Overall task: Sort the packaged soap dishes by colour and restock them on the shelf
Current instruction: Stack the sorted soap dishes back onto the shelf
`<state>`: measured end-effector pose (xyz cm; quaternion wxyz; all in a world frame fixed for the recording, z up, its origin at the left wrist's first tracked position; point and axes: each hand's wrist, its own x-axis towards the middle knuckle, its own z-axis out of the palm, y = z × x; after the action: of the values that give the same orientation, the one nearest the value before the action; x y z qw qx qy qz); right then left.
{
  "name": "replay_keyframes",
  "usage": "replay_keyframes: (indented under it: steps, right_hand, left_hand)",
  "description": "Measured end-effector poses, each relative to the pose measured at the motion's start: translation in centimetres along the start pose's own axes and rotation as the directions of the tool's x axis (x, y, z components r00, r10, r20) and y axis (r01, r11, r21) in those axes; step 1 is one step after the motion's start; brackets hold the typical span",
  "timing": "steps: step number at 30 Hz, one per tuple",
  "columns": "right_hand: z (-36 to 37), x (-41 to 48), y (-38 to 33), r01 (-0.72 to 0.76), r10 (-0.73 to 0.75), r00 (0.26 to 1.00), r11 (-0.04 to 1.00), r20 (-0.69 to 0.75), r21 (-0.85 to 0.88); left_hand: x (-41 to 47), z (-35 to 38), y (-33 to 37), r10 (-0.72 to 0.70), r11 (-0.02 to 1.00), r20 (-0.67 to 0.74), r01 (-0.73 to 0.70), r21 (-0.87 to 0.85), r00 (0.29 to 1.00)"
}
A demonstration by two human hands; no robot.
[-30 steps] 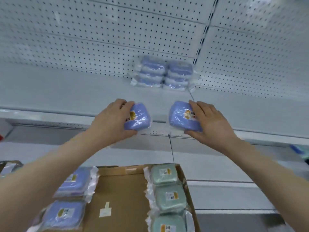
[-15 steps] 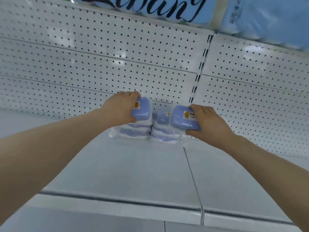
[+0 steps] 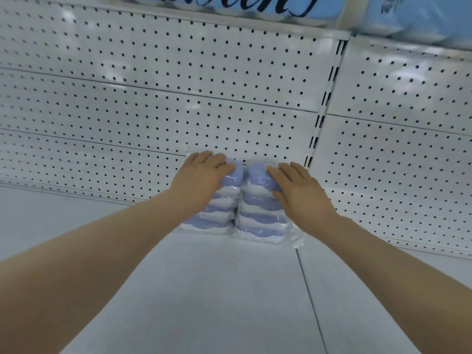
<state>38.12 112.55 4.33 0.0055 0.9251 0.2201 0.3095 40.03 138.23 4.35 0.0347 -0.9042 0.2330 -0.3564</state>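
Observation:
Two stacks of blue packaged soap dishes stand side by side at the back of the white shelf [image 3: 229, 290], against the pegboard. My left hand [image 3: 201, 177] lies over the top blue dish of the left stack [image 3: 212, 215], fingers curled around it. My right hand [image 3: 296, 192] rests on the top blue dish of the right stack [image 3: 263, 221], fingers wrapped over its right side. Both top dishes sit on their stacks. Each dish is wrapped in clear plastic.
White pegboard back panel [image 3: 178, 98] rises behind the stacks, with a slotted upright [image 3: 321, 108] to the right. A blue sign with black lettering [image 3: 229, 6] hangs above. A seam [image 3: 309, 295] splits the shelf surface. Bare shelf lies on both sides.
Both hands have carried their blue dishes from the shelf's front edge to the back and set them down on top of the two stacks. The view has tilted up, away from the cardboard box.

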Motion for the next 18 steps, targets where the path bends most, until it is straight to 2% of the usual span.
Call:
replay_keyframes:
  steps: [2, 4, 9, 12, 15, 18]
  right_hand:
    - [1.0, -0.7, -0.5, 0.002, -0.003, 1.0, 0.999, -0.02, -0.037]
    - [2.0, -0.7, -0.4, -0.012, 0.012, 1.0, 0.999, -0.019, -0.029]
    - [2.8, 1.4, 0.4, -0.058, 0.06, 0.997, 0.998, 0.038, -0.033]
    - [3.0, 1.9, 0.4, -0.037, 0.039, 0.999, 0.998, 0.03, -0.052]
    - [3.0, 1.7, 0.3, -0.028, 0.028, 1.0, 0.994, -0.008, -0.101]
    - [2.5, 1.6, -0.3, -0.073, 0.076, 0.997, 0.98, 0.01, -0.183]
  left_hand:
    - [-1.1, 1.5, 0.3, 0.007, 0.999, -0.116, -0.001, 0.047, 0.993]
    - [-1.5, 2.3, 0.5, 0.012, 0.996, -0.126, -0.001, 0.09, 0.992]
    - [-0.3, 3.4, -0.6, 0.019, 0.993, -0.11, -0.006, 0.118, 0.994]
    - [0.3, 3.7, -1.3, 0.037, 0.994, -0.073, -0.03, 0.104, 0.997]
    - [0.0, 3.3, -1.5, 0.04, 0.994, -0.04, -0.036, 0.1, 0.998]
    - [-0.2, 2.7, -1.3, 0.047, 0.992, -0.008, -0.046, 0.116, 0.999]
